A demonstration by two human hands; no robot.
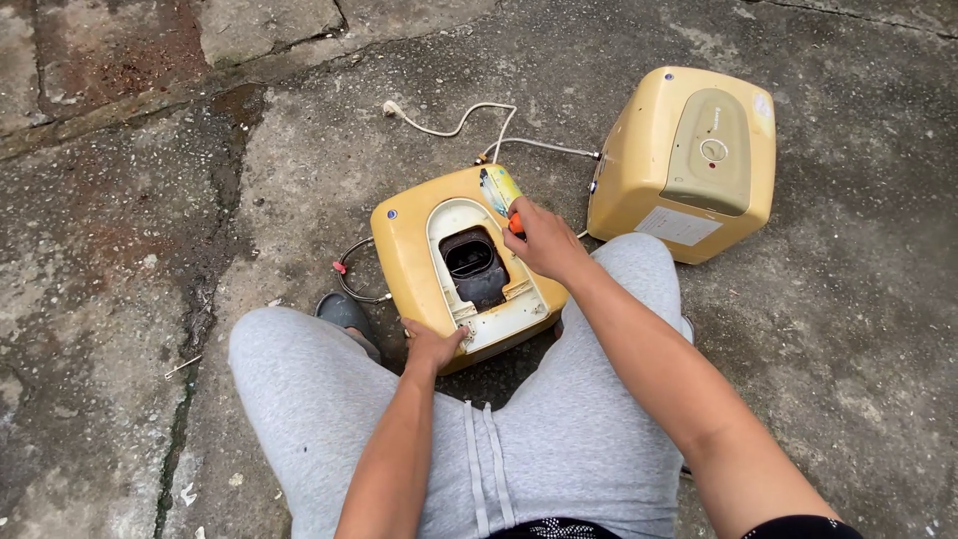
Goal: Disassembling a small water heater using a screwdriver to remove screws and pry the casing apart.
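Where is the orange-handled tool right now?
In the head view the orange-handled tool sits in the right hand, over the upper right edge of the opened yellow casing between the knees.

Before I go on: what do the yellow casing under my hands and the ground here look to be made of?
The yellow casing looks like painted or enamelled metal, possibly plastic: smooth, rounded, faintly glossy, with grime. Its pale inner panel looks like moulded plastic. The ground is rough concrete, mottled grey, cracked and damp-stained. The left hand rests on the casing's near edge.
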